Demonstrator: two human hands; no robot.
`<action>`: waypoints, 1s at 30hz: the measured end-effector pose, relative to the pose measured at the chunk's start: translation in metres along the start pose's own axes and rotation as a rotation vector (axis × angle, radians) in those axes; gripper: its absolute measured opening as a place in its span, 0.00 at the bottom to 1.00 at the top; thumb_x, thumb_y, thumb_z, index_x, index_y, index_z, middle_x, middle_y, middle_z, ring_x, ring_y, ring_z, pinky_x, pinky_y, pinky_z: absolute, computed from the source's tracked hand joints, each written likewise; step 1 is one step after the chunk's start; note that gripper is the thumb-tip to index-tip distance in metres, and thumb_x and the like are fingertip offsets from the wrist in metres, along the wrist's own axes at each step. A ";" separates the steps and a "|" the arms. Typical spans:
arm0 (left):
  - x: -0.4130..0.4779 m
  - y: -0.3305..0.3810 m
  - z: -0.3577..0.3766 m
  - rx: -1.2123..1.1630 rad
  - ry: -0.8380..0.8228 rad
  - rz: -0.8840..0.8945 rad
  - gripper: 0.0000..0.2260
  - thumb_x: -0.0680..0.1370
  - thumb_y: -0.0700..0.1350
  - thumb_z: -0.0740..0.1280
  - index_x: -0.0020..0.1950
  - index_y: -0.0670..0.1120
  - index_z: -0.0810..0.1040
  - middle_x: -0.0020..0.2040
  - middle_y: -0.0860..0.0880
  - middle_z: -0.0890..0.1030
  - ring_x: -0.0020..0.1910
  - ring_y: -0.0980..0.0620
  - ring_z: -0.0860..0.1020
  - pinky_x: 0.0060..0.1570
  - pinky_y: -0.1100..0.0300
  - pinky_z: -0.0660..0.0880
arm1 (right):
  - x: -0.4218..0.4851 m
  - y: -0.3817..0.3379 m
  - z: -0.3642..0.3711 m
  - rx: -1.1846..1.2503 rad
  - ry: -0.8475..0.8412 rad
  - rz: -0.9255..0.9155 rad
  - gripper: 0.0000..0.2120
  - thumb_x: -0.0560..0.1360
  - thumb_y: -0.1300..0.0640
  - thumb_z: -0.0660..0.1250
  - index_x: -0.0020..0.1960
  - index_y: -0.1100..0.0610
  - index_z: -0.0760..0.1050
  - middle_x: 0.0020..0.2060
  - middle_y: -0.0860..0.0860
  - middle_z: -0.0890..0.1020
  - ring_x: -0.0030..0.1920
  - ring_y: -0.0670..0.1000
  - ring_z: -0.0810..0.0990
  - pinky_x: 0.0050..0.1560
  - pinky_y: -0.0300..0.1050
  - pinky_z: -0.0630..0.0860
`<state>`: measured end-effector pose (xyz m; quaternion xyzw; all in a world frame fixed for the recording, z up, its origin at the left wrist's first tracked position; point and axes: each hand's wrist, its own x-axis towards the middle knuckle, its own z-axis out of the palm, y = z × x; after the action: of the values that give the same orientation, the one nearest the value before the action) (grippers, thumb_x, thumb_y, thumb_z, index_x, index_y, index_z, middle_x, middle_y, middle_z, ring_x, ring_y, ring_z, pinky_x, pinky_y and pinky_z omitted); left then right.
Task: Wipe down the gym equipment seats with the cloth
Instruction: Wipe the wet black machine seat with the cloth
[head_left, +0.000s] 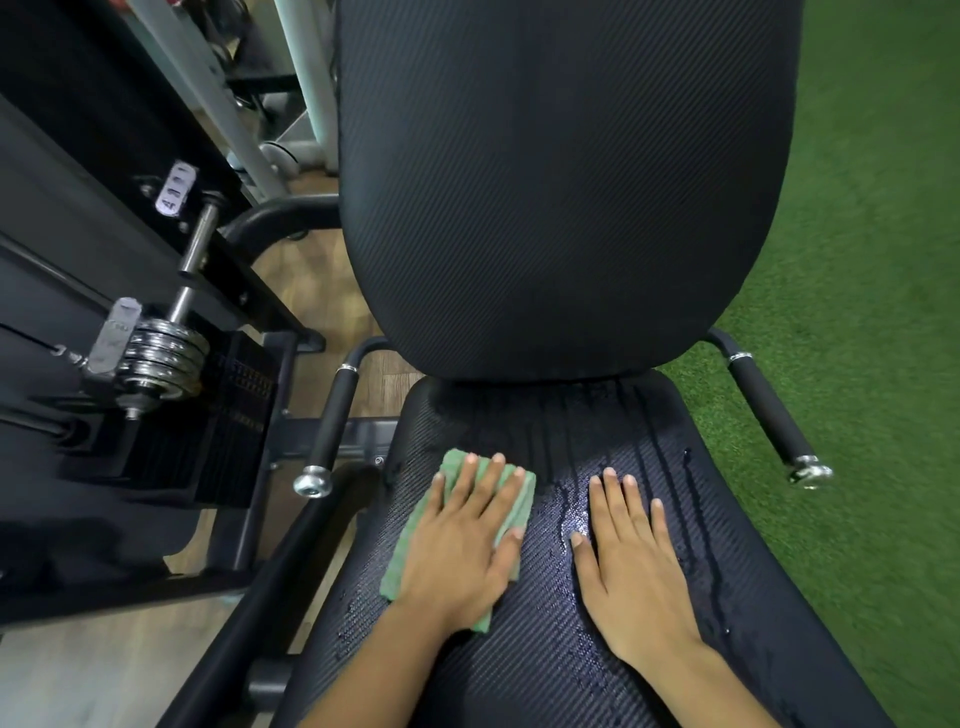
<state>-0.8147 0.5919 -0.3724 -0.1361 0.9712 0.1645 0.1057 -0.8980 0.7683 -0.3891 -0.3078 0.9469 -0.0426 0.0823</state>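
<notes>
The left hand (467, 540) lay flat with fingers spread, pressing a folded green cloth (511, 499) onto the black textured seat (519, 665), on its left half toward the middle. The cloth showed beyond the fingertips and along both sides of the palm. The right hand (631, 561) rested open and empty, palm down, just right of the cloth on the same seat, holding nothing. Streaks and beads of liquid (571, 512) glistened between the two hands and ran in thin lines toward the far edge. The upright backrest (561, 182) rose at the far side. Padded handles (332, 421) flanked the seat, with a weight stack (161, 353) at left and green turf (872, 260) at right.
</notes>
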 end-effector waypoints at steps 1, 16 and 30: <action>-0.005 -0.011 0.000 0.003 0.020 0.002 0.27 0.78 0.59 0.41 0.77 0.57 0.45 0.77 0.56 0.43 0.77 0.52 0.39 0.74 0.51 0.38 | 0.000 0.000 0.000 -0.001 0.003 0.002 0.28 0.79 0.46 0.49 0.73 0.62 0.63 0.73 0.56 0.65 0.74 0.57 0.61 0.71 0.52 0.48; 0.010 -0.047 -0.008 0.000 0.032 -0.142 0.30 0.75 0.62 0.37 0.76 0.58 0.42 0.77 0.57 0.41 0.76 0.54 0.38 0.74 0.54 0.36 | -0.001 0.000 0.001 0.018 -0.010 0.017 0.29 0.81 0.44 0.45 0.74 0.60 0.63 0.73 0.54 0.65 0.74 0.54 0.60 0.72 0.51 0.49; 0.028 -0.052 -0.009 -0.079 0.135 -0.159 0.28 0.78 0.59 0.45 0.74 0.50 0.66 0.72 0.47 0.67 0.76 0.46 0.57 0.74 0.43 0.52 | 0.001 0.000 0.003 0.056 0.035 0.000 0.29 0.77 0.46 0.52 0.73 0.61 0.65 0.73 0.54 0.66 0.74 0.52 0.57 0.72 0.51 0.50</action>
<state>-0.8271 0.5347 -0.3865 -0.2276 0.9550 0.1841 0.0474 -0.8980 0.7674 -0.3925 -0.3047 0.9467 -0.0744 0.0741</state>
